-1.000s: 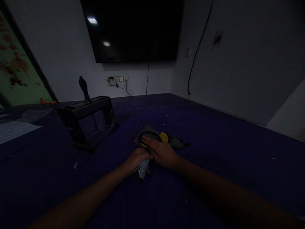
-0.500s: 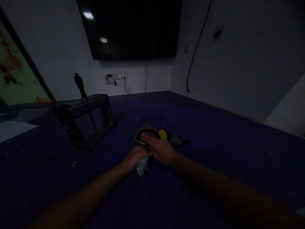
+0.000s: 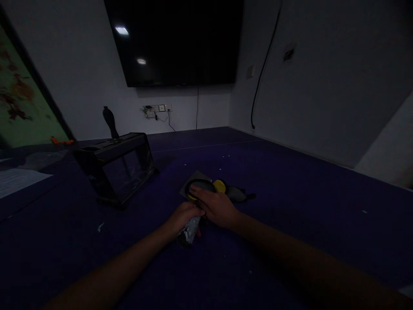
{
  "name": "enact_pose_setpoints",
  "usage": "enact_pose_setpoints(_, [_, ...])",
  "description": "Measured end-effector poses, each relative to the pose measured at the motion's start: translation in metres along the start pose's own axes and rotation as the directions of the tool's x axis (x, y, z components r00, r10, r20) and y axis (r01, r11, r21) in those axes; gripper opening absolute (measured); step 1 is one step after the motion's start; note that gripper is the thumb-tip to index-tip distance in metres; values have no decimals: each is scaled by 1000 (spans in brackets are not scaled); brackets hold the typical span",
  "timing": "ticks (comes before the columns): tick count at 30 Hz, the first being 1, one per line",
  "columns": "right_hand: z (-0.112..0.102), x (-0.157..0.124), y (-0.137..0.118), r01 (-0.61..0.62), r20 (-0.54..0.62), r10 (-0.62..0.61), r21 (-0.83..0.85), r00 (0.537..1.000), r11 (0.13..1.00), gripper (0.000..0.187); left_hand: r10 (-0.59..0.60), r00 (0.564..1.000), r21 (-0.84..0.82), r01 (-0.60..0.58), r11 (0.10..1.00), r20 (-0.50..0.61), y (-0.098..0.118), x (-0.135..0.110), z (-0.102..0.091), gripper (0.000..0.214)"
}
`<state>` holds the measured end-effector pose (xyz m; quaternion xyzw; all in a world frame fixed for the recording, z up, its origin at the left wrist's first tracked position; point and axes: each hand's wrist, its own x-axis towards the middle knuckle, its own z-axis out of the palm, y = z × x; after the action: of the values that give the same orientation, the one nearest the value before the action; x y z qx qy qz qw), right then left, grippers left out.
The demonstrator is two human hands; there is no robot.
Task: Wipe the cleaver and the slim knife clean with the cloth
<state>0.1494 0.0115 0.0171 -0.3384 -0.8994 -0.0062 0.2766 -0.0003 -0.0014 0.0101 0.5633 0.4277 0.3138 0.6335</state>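
Head view: two hands at a roll (image 3: 190, 231) and a disc (image 3: 204, 184), lower centre of the frame.
Left hand (image 3: 183, 218) closes around the mottled grey roll, which looks light and firm, best held at mid-length. Right hand (image 3: 220, 209) lies across the disc, probably stiff, easiest held by its rim; whether its hidden fingers grip cannot be told. A sheet (image 3: 195, 175) shows past the disc's far edge. Relative to half a second earlier, the scene sits slightly lower in frame; the hands' pose appears unchanged.

Black-framed stand (image 3: 121, 145) blocks leftward reach, its handle (image 3: 110, 122) jutting up. Yellow-and-black piece (image 3: 220, 186) sits just beyond right hand (image 3: 220, 207). Way through rightward over purple surface (image 3: 306, 198), to wall (image 3: 325, 107).
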Motion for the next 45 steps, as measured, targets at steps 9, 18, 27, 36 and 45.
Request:
enact_pose_setpoints(9, [1,-1,1,0,-8,0,20,1000,1000,44,19,1000,-11,-19,1000,5,-4,2,1,21])
enact_pose_setpoints(18, [4,-3,6,30,-73,-27,53,997,998,46,37,999,-24,-38,999,-13,-7,4,2,22])
enact_pose_setpoints(27, [5,-6,9,117,-95,-110,66,989,991,48,48,999,-33,-48,998,-6,-7,3,2,20])
enact_pose_setpoints(36, [5,-3,8,-4,-85,6,32,996,999,50,17,1000,-38,-18,999,-9,-9,4,2,12])
enact_pose_setpoints(45, [7,-7,13,12,-122,-8,36,993,999,46,26,1000,-33,-27,999,-10,-4,0,4,10])
